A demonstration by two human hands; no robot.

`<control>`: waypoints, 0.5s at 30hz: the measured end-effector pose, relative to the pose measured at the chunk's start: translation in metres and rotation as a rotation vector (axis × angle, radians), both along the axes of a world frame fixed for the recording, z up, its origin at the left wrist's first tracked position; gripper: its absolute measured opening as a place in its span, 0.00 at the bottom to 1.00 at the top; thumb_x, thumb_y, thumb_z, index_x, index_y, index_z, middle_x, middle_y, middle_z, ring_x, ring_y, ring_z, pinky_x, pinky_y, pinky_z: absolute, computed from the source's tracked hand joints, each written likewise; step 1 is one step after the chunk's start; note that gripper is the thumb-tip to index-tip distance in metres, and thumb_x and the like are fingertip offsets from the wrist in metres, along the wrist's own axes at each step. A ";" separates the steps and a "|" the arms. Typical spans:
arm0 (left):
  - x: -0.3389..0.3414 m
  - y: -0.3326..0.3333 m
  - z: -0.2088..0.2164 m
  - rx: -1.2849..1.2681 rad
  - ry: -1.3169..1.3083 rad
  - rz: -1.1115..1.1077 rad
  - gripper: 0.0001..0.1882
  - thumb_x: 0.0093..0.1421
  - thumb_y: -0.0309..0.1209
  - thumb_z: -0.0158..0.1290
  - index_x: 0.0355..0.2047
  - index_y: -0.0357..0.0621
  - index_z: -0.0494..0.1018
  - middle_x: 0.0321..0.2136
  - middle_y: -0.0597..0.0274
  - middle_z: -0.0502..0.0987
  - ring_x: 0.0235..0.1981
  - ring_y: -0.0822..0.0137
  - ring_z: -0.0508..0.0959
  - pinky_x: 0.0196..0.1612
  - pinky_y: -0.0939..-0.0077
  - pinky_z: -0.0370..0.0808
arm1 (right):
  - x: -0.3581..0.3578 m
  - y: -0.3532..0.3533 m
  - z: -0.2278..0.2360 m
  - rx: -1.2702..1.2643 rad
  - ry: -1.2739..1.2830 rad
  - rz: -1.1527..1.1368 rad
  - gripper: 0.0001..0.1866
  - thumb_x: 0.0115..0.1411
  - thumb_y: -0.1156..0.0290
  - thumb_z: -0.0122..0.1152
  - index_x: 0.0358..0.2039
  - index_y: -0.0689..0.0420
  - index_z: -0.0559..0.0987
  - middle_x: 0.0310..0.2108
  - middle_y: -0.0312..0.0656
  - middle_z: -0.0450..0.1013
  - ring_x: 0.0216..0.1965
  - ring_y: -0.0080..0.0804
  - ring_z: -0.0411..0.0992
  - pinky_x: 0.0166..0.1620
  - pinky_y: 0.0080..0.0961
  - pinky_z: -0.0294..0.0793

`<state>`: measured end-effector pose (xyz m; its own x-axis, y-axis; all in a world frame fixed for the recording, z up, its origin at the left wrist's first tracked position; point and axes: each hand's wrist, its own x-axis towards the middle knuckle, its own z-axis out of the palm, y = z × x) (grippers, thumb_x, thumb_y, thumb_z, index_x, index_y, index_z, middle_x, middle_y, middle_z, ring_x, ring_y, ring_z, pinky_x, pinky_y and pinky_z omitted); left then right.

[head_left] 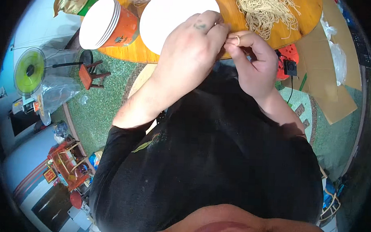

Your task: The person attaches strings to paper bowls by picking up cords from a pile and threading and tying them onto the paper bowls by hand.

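My left hand (192,44) is closed, its back toward me, fingers curled down above the table's near edge. Close beside it, my right hand (254,63) pinches a thin beige strand (238,38) between thumb and forefinger. That strand bends in a small loop over the right fingertips and runs toward the left fingers, whose tips are partly hidden. Beyond the right hand lies a loose, tangled pile of similar beige strands (270,13). A large white round disc or plate (166,13) sits on the table, partly covered by my left hand.
On the wooden table (307,14), stacked orange paper tubs (122,27) with white insides lie tipped at the left, beside a green-and-gold bag (77,1). A fan (30,71) and red stool (86,76) stand at left. Flattened cardboard (325,88) covers floor at right.
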<state>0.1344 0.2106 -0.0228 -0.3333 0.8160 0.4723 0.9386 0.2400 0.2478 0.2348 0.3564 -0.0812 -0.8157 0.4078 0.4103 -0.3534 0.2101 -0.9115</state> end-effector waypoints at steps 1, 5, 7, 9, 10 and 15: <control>0.001 -0.001 0.001 0.028 -0.004 0.005 0.16 0.52 0.25 0.63 0.43 0.38 0.79 0.41 0.52 0.78 0.42 0.51 0.81 0.43 0.60 0.79 | 0.001 0.001 0.003 -0.080 0.009 0.054 0.02 0.62 0.78 0.68 0.33 0.62 0.82 0.35 0.40 0.82 0.36 0.25 0.80 0.42 0.21 0.79; -0.003 -0.009 -0.003 0.101 0.020 -0.004 0.11 0.53 0.26 0.61 0.38 0.38 0.79 0.36 0.57 0.78 0.37 0.55 0.82 0.37 0.62 0.80 | 0.010 0.012 0.012 -0.257 -0.060 0.241 0.02 0.63 0.82 0.66 0.36 0.66 0.83 0.40 0.42 0.83 0.40 0.25 0.81 0.46 0.21 0.81; -0.003 -0.016 -0.002 0.087 0.027 0.031 0.11 0.54 0.26 0.62 0.37 0.38 0.79 0.35 0.57 0.78 0.36 0.55 0.82 0.36 0.63 0.80 | 0.016 0.020 0.023 -0.216 -0.062 0.293 0.03 0.63 0.82 0.66 0.37 0.67 0.84 0.42 0.45 0.83 0.41 0.26 0.81 0.46 0.22 0.81; -0.004 -0.019 0.000 0.079 0.028 0.049 0.10 0.54 0.26 0.62 0.37 0.39 0.79 0.33 0.58 0.79 0.35 0.55 0.82 0.35 0.64 0.80 | 0.030 0.029 0.043 -0.248 -0.367 0.327 0.05 0.64 0.81 0.65 0.40 0.66 0.83 0.41 0.45 0.83 0.41 0.26 0.81 0.46 0.22 0.81; -0.004 -0.020 0.002 0.088 0.020 0.063 0.09 0.54 0.26 0.63 0.36 0.39 0.79 0.32 0.59 0.79 0.34 0.55 0.82 0.35 0.64 0.80 | 0.036 0.031 0.039 -0.268 -0.288 0.344 0.12 0.65 0.84 0.60 0.49 0.66 0.80 0.39 0.45 0.84 0.38 0.25 0.81 0.44 0.20 0.80; -0.002 -0.031 -0.001 0.093 0.013 0.138 0.07 0.54 0.26 0.64 0.34 0.39 0.79 0.32 0.59 0.79 0.33 0.55 0.82 0.34 0.63 0.79 | 0.055 0.055 0.061 -0.240 -0.288 0.495 0.24 0.64 0.89 0.52 0.61 0.64 0.69 0.37 0.45 0.84 0.33 0.21 0.77 0.39 0.16 0.77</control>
<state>0.1327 0.1793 -0.0236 -0.4327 0.7153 0.5487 0.9015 0.3433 0.2633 0.2894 0.4115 -0.0199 -0.9960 0.0061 0.0894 -0.0894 -0.1389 -0.9863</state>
